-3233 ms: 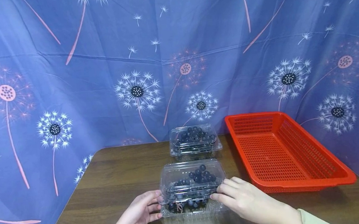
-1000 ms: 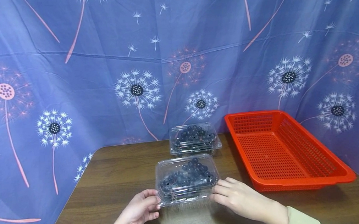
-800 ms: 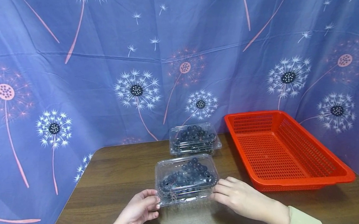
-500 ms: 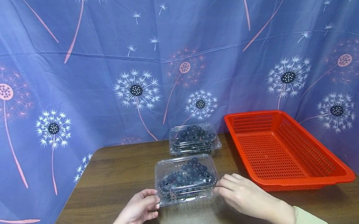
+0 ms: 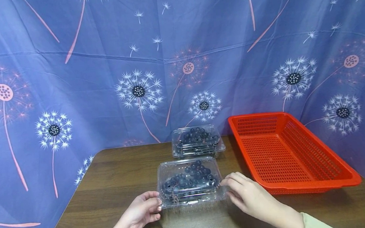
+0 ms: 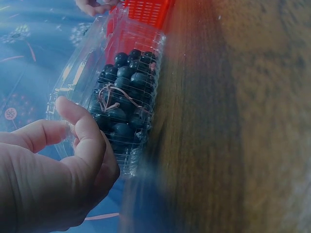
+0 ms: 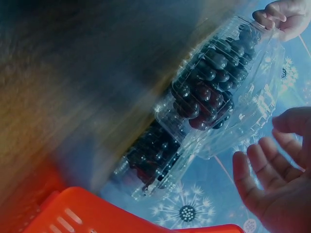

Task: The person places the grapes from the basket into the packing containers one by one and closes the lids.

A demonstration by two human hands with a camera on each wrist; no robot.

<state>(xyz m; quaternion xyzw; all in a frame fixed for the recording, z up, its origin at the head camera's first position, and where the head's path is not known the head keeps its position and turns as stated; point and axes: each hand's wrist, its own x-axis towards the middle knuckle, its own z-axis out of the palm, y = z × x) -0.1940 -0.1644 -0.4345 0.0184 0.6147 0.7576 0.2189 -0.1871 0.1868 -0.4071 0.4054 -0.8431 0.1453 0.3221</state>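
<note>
A clear plastic clamshell box of dark grapes stands near the table's front, its lid down over the fruit. At its left front corner my left hand pinches the rim between thumb and fingers, which the left wrist view shows closely at the box's end. My right hand is by the right front corner. In the right wrist view the fingers of that hand are spread, loosely bent and slightly apart from the lid edge. A brownish grape stem shows through the plastic wall.
Behind the front box sits a second clamshell of dark grapes. To the right, a red perforated plastic basket stands on the wooden table. A blue dandelion-print cloth hangs around the back and sides.
Over the last seconds the raised lid came down onto the front box, which shifted slightly back and left. Most recently my right hand lifted off its right corner; my left hand stayed.
</note>
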